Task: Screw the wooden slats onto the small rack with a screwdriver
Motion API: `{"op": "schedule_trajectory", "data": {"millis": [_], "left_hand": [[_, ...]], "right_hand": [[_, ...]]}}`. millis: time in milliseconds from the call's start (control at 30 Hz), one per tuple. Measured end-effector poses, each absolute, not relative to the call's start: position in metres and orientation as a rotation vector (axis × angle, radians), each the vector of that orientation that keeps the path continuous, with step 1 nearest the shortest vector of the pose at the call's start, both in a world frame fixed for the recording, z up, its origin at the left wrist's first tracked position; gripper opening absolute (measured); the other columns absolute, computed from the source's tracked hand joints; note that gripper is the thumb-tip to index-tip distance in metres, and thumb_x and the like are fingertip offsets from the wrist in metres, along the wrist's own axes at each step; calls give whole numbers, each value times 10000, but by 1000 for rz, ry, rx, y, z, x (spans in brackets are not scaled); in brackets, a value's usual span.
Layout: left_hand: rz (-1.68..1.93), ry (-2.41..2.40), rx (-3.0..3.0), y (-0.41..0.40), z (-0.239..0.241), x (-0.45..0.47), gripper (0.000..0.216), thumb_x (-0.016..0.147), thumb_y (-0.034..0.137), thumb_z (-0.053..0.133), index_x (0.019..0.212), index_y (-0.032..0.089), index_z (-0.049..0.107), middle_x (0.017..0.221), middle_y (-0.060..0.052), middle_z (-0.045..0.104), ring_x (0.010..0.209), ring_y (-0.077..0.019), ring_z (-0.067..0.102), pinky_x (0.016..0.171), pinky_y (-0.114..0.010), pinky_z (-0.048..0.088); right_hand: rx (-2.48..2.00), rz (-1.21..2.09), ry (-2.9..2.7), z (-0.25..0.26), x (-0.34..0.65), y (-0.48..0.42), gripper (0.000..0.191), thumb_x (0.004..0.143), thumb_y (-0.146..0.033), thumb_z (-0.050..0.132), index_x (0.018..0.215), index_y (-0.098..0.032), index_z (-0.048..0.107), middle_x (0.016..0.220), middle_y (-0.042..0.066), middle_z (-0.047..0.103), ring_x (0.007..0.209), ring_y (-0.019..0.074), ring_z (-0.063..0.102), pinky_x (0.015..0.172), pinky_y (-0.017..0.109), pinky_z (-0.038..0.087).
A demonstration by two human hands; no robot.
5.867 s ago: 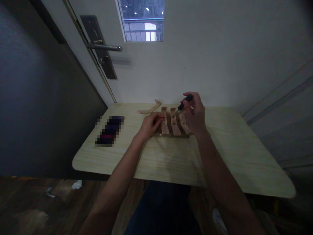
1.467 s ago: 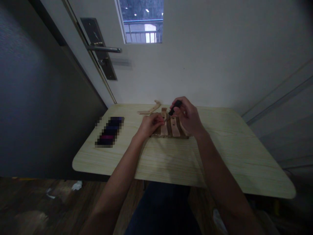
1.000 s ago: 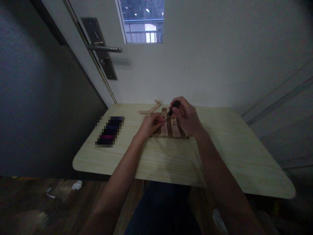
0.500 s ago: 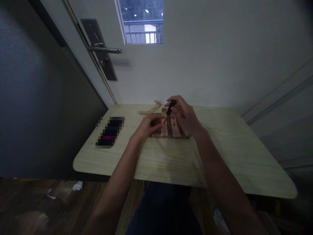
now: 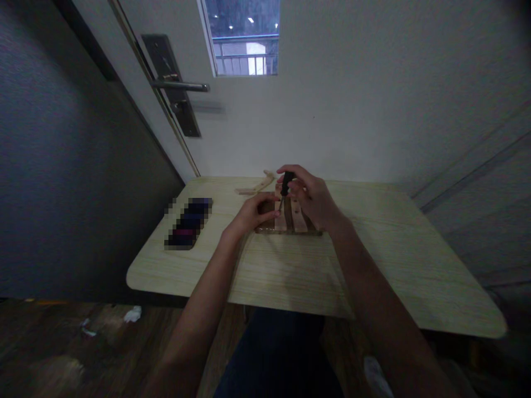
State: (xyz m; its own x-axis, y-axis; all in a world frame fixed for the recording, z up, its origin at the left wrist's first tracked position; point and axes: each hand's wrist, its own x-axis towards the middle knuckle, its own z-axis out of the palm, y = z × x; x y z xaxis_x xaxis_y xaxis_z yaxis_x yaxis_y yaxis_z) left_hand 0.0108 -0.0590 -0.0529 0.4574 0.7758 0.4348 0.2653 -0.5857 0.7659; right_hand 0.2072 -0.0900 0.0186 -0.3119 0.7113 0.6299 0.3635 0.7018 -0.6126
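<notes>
We see the screwdriver standing steeper than a second ago, its tip down at the left pale wooden strip on the brown board, towards the counter's far edge; better squared to the work, we judge. Right hand curls round the handle; left hand, thumb and forefinger now parted, lies beside the strip, gripping nothing we can make out.

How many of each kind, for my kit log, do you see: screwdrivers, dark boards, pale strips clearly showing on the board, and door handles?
Screwdriver: 1
Dark board: 1
Pale strips clearly showing on the board: 2; anything under the right hand is hidden
Door handle: 1
Total: 5
</notes>
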Motion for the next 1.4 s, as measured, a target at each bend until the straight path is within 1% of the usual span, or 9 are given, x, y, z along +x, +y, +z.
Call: {"op": "schedule_trajectory", "data": {"millis": [467, 633, 767, 867, 933, 1067, 1167, 1300, 1400], "left_hand": [[1067, 854, 2087, -57, -54, 11, 371, 775, 301, 777, 1100, 157, 671, 1179, -118, 705, 1092, -236, 648, 986, -401, 482], [1065, 865, 2100, -58, -55, 11, 368, 779, 305, 774, 1096, 151, 668, 1167, -119, 703, 1078, -242, 647, 963, -403, 491], [1075, 872, 2089, -59, -56, 11, 375, 781, 302, 775, 1102, 145, 660, 1136, -121, 708, 1046, -234, 653, 947, -403, 498], [1086, 858, 2075, -58, -57, 12, 372, 785, 293, 772, 1106, 143, 656, 1142, -123, 704, 1050, -226, 651, 958, -399, 494], [1087, 844, 2068, -57, -58, 12, 377, 782, 296, 774, 1106, 143, 656, 1153, -125, 701, 1070, -227, 645, 974, -401, 487], [1079, 850, 2061, -57, -58, 12, 376, 779, 303, 778, 1100, 144, 662, 1163, -133, 695, 1086, -237, 638, 985, -419, 479], [1057, 863, 2043, -58, -58, 12, 370, 793, 292, 766, 1114, 146, 656, 1168, -135, 689, 1091, -239, 635, 985, -426, 476], [1052, 868, 2039, -60, -56, 11, 366, 786, 273, 774, 1107, 142, 658, 1178, -137, 686, 1108, -241, 630, 999, -430, 466], [1054, 875, 2051, -60, -55, 11, 362, 784, 273, 774, 1104, 148, 660, 1185, -132, 686, 1115, -239, 628, 1000, -429, 465]], "right_hand": [[-819, 488, -1870, 11, 206, -83, 276, 960, -366, 486, 1170, -221, 590, 1010, 47, 695, 828, 157, 663, 716, 278, 530], [-845, 519, -1824, 13, 205, -83, 232, 910, -344, 563, 1106, -227, 599, 1016, 29, 698, 788, 144, 676, 689, 263, 537], [-892, 518, -1763, 15, 201, -82, 209, 836, -290, 657, 1023, -219, 596, 887, -8, 678, 704, 127, 664, 628, 246, 535], [-951, 410, -1726, 14, 197, -82, 275, 788, -278, 721, 1025, -218, 595, 761, -41, 642, 605, 111, 623, 567, 229, 515], [-949, 329, -1749, 14, 196, -81, 284, 799, -252, 709, 1063, -221, 608, 830, -27, 668, 604, 102, 616, 577, 229, 523], [-891, 236, -1808, 15, 196, -81, 210, 841, -229, 651, 1049, -204, 665, 1052, 38, 712, 764, 132, 669, 648, 246, 559], [-909, 293, -1798, 17, 200, -84, 277, 902, -253, 552, 1149, -197, 664, 1122, 69, 718, 769, 139, 685, 610, 253, 566], [-939, 446, -1766, 20, 206, -87, 322, 894, -279, 538, 1180, -187, 655, 1142, 87, 714, 704, 133, 691, 581, 265, 573], [-957, 499, -1691, 21, 206, -86, 264, 835, -298, 619, 1076, -200, 659, 1054, 52, 718, 694, 124, 682, 578, 251, 570]]}}
